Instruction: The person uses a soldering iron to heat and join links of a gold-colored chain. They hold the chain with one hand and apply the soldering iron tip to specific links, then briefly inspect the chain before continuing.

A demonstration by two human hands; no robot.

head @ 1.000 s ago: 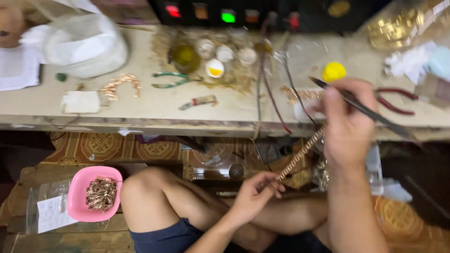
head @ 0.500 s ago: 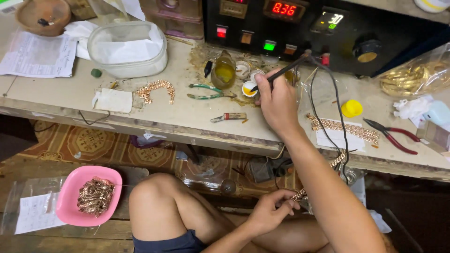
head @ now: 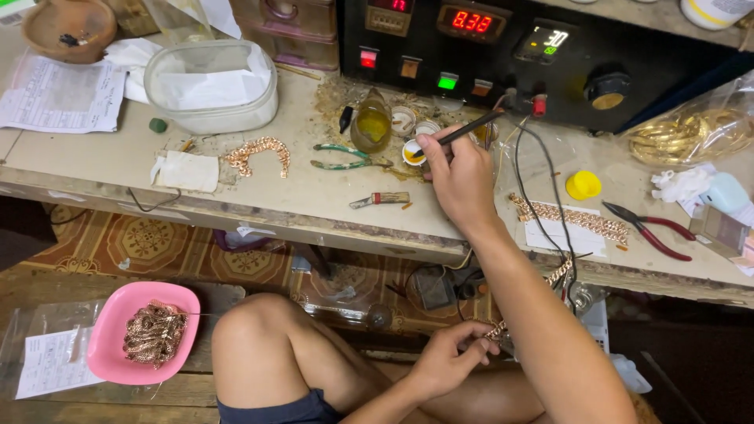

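At a cluttered jewellery bench, the right hand [head: 462, 177] has stayed over the small round pots since 0.5 s ago, while 1 s ago it was held lower, off the bench edge. Its fingers are clenched round a thin dark tool [head: 459, 133], tip dipped at a small pot of yellow paste [head: 414, 152]. Below the bench, the left hand [head: 448, 361] pinches 1 end of a copper-coloured chain [head: 554, 279], which rises behind the right forearm and is partly hidden. A pink bowl [head: 106, 341] of chains sits on the floor, well apart.
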